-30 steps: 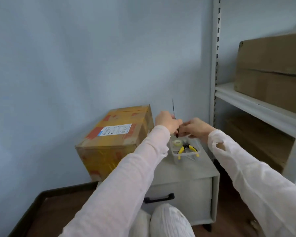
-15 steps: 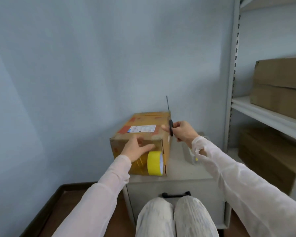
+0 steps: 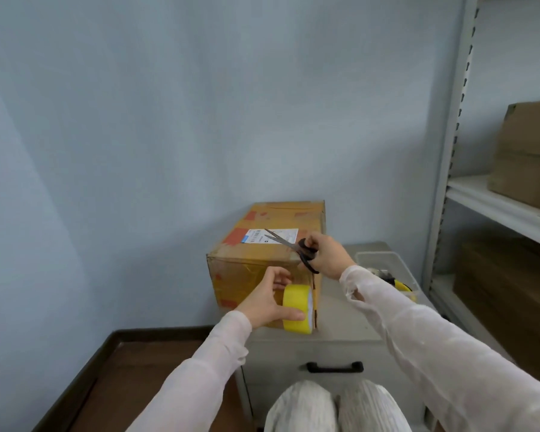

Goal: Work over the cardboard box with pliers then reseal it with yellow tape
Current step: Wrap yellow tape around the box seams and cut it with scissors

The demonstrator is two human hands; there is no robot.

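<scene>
Both hands loaded: your left hand [image 3: 264,302] now grips the yellow tape roll [image 3: 296,308] against the cardboard box's [image 3: 240,275] near face, your right hand [image 3: 328,255] has tipped the scissors [image 3: 290,244] from upright to over its top, so resealing's underway.

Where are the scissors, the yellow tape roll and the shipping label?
scissors [image 3: 282,240]: head view, on the metal blades.
yellow tape roll [image 3: 294,297]: head view, on its outer yellow band.
shipping label [image 3: 253,237]: head view, on its white left part.
</scene>
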